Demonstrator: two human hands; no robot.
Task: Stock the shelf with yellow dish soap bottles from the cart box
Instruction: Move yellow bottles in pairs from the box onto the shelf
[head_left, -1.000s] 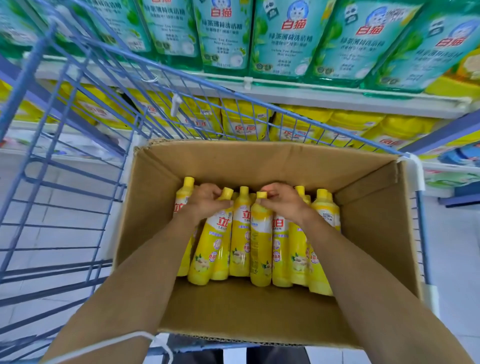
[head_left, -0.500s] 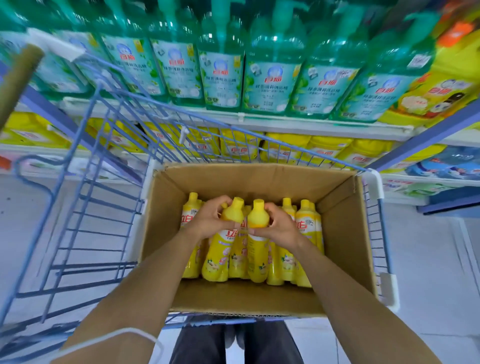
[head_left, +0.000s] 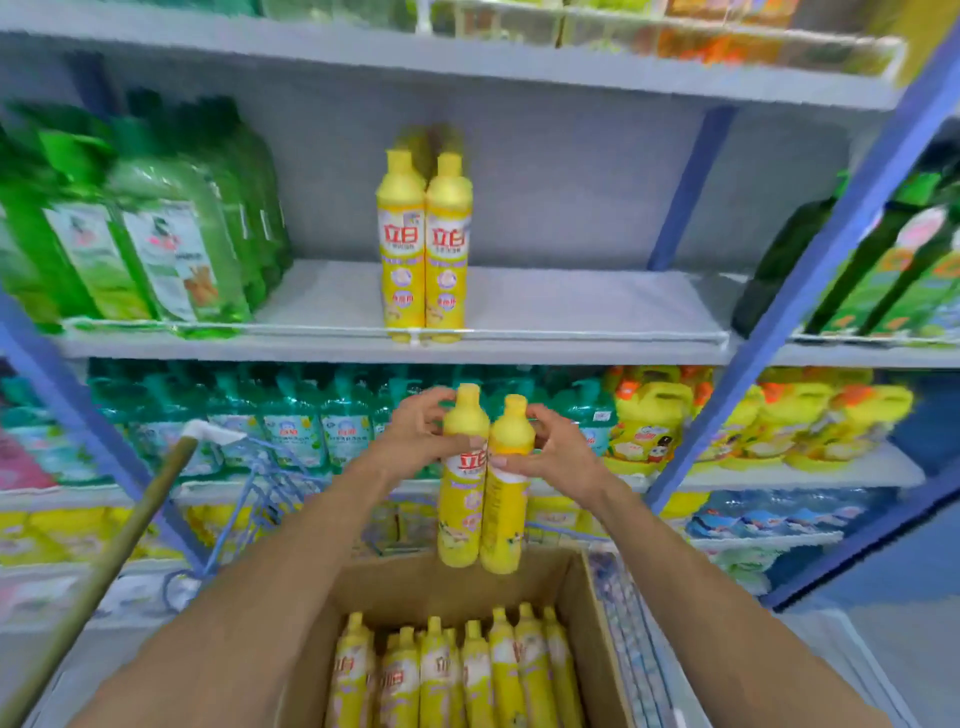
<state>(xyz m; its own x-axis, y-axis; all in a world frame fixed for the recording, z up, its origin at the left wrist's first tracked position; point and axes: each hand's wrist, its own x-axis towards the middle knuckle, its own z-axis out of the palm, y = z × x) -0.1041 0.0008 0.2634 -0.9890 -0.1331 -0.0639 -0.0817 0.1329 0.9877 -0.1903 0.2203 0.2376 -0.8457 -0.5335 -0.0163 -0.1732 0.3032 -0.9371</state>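
My left hand (head_left: 415, 436) grips the neck of one yellow dish soap bottle (head_left: 460, 499). My right hand (head_left: 558, 457) grips a second yellow bottle (head_left: 504, 514) right beside it. Both bottles hang upright, touching each other, above the cardboard box (head_left: 587, 613) in the cart. Several more yellow bottles (head_left: 457, 675) stand in the box. On the grey shelf (head_left: 597, 301) above, a pair of yellow bottles (head_left: 423, 244) stands at the front edge, with more behind them.
Green bottles (head_left: 156, 244) fill the shelf's left end and dark green ones (head_left: 883, 270) stand beyond the blue upright (head_left: 810, 291) at right. Teal pump bottles (head_left: 291, 421) and yellow jugs (head_left: 753, 421) line the shelf below. The cart's blue wire rim (head_left: 254, 488) and handle (head_left: 119, 545) are left.
Both hands have lifted a bottle each out of the box, up to the level of the teal bottles' shelf. My head has tilted up, bringing the grey shelf into view.
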